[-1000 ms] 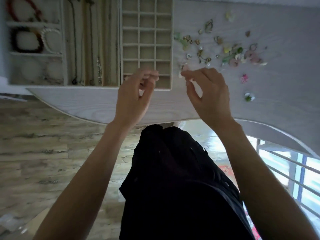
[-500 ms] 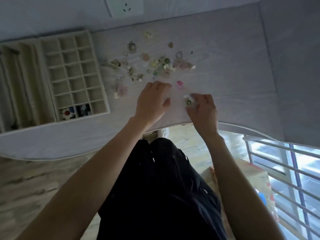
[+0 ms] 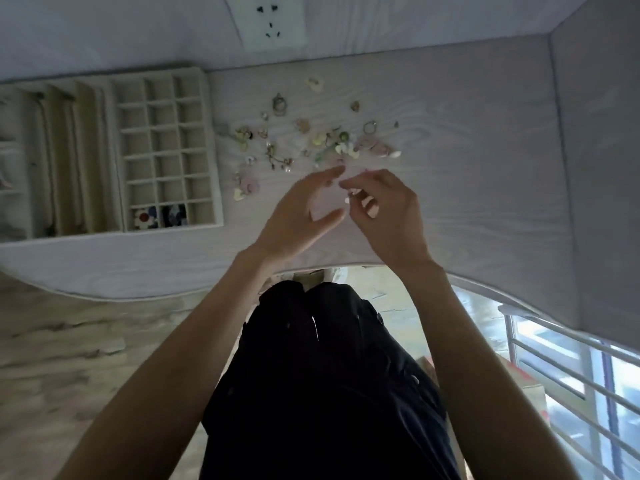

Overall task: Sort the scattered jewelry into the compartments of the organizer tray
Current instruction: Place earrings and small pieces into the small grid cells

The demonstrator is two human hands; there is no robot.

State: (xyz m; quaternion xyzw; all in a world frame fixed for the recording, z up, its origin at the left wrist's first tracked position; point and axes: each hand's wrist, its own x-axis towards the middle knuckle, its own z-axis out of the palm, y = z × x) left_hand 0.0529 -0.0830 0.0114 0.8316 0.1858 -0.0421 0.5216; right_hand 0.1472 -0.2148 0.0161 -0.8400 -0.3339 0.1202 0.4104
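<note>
Since half a second ago the right hand (image 3: 388, 209) has lifted a small pale earring (image 3: 349, 199) off the table (image 3: 467, 188), pinching it beside the spread left hand (image 3: 304, 213); the organizer tray (image 3: 213, 157) lies well left, so placement remains.
</note>
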